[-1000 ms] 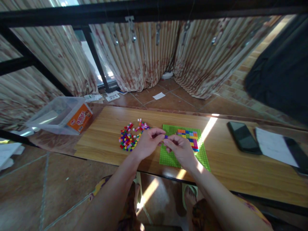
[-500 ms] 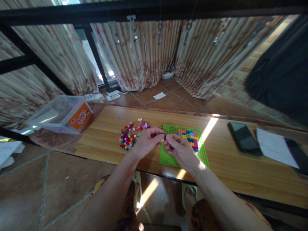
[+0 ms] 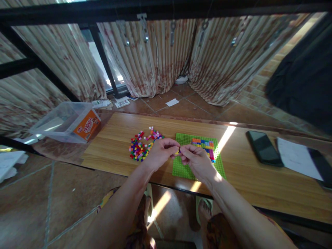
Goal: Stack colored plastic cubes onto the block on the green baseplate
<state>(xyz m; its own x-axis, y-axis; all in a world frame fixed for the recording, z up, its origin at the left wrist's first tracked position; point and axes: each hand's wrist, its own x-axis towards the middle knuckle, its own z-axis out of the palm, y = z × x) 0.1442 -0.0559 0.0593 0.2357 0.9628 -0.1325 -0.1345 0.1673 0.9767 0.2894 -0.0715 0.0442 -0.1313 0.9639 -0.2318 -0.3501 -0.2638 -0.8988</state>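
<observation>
"Bricks (image 3: pixel 211 154) fill one patch of the green board (image 3: pixel 181 170). What's left?"
"Loose pile (image 3: pixel 138 148), beside the left hand (image 3: pixel 161 152)."
"And the grip?"
"Left hand and right hand (image 3: pixel 197 159) pinch a tiny yellow piece (image 3: pixel 177 152), unplaced, near the board's left edge!"

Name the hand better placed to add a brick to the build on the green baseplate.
Probably the right hand: in this view it overlaps the green baseplate and is nearer the build. The left hand is nearer the loose bricks, with a small yellow piece in its pinch.
</observation>
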